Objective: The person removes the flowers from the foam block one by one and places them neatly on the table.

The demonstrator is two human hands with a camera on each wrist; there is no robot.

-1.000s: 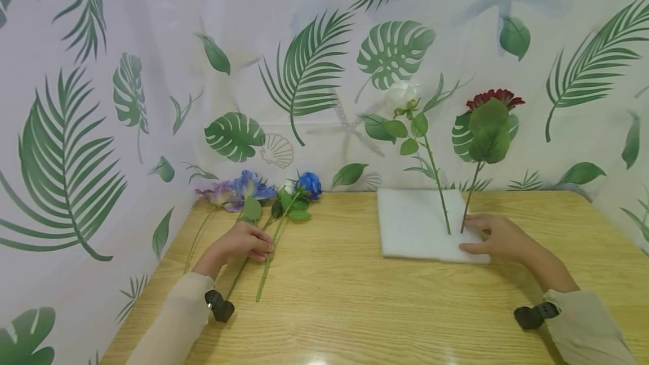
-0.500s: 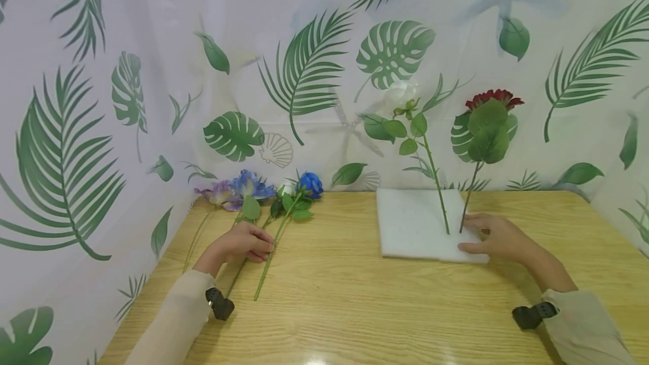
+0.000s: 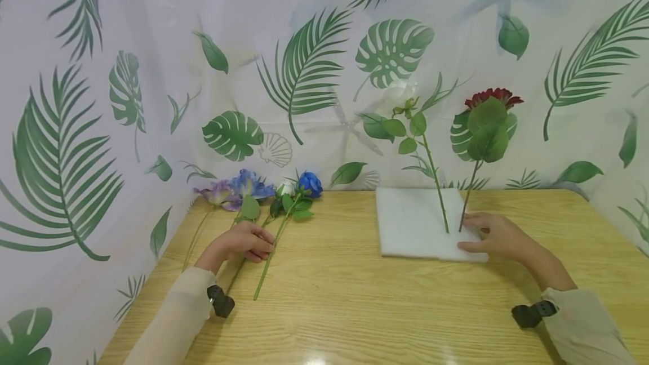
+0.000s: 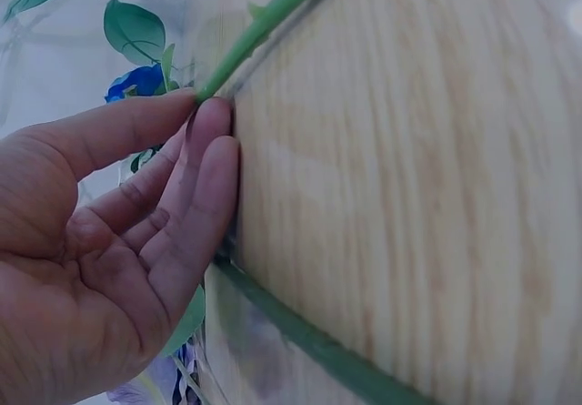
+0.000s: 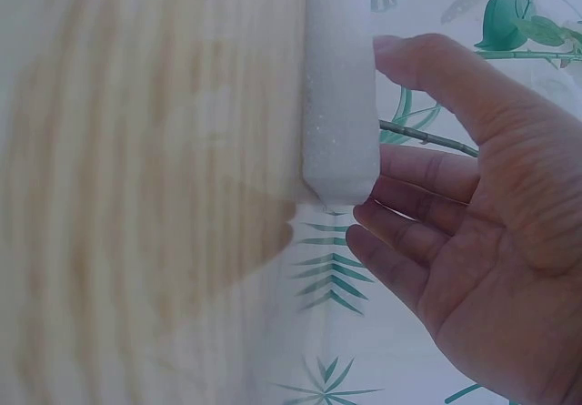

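Thumb and index finger of the left hand (image 3: pixel 243 243) pinch the green stem (image 4: pixel 264 25) of the blue rose (image 3: pixel 310 184), which lies on the table. A second, darker stem (image 4: pixel 318 346) passes under that hand. The right hand (image 3: pixel 499 236) rests at the right edge of the white foam pad (image 3: pixel 408 224), fingers relaxed and spread, thumb on the near side. Two flowers stand upright in the foam: a white rose (image 3: pixel 400 93) and a dark red flower (image 3: pixel 493 97) with large green leaves, its stem beside the right fingers. In the right wrist view the fingertips touch the foam (image 5: pixel 341 105).
At the table's back left lie a purple flower (image 3: pixel 220 194), a blue-violet flower (image 3: pixel 250 185) and a white bloom (image 3: pixel 287 187) with their stems. A leaf-printed curtain (image 3: pixel 314 151) hangs behind the wooden table (image 3: pixel 345 308) and along its left side.
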